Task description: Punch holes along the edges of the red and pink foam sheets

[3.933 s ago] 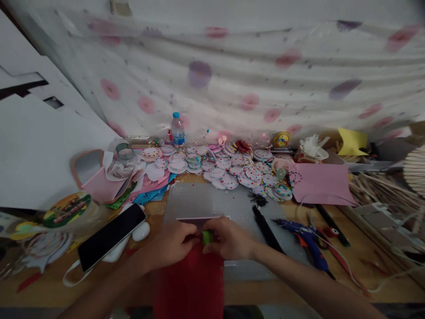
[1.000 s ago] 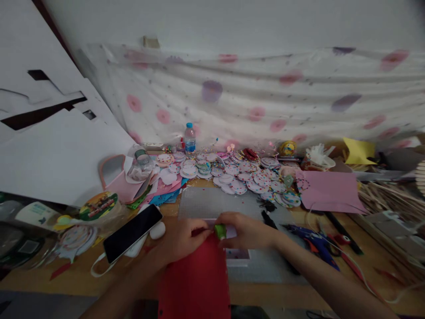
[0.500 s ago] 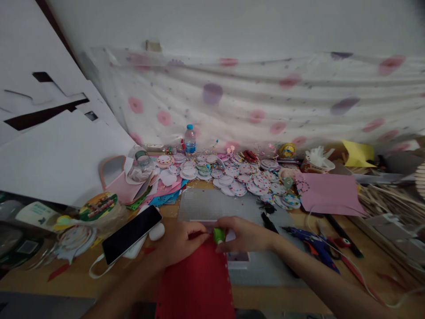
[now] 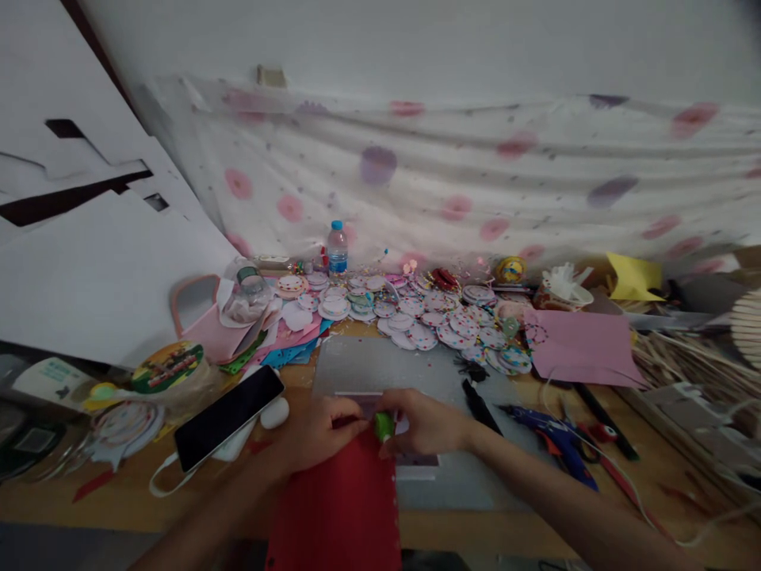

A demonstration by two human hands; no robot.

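Observation:
A red sheet of paper or felt [image 4: 338, 507] hangs down over the front edge of the table, with a row of small marks along its right edge. My left hand [image 4: 326, 432] is closed on its top edge, thumb on top. Close beside it, my right hand [image 4: 422, 419] grips a small green hole punch [image 4: 384, 427] between thumb and fingers, at the sheet's upper right corner. Where the punch meets the sheet is too small to make out. Under my right hand lies a shallow white-rimmed tray [image 4: 419, 473], partly covered.
A grey cutting mat [image 4: 357, 361] lies under the tray. Many dotted paper discs [image 4: 410, 321] are heaped behind it. A phone [image 4: 229, 416] is on the left; a black pen-like tool [image 4: 480, 406], a blue glue gun [image 4: 552, 440] with a trailing cord and a pink sheet [image 4: 586, 345] are on the right.
The whole view has shifted slightly, so everything appears a little further left. Both hands keep their hold on the sheet and the punch.

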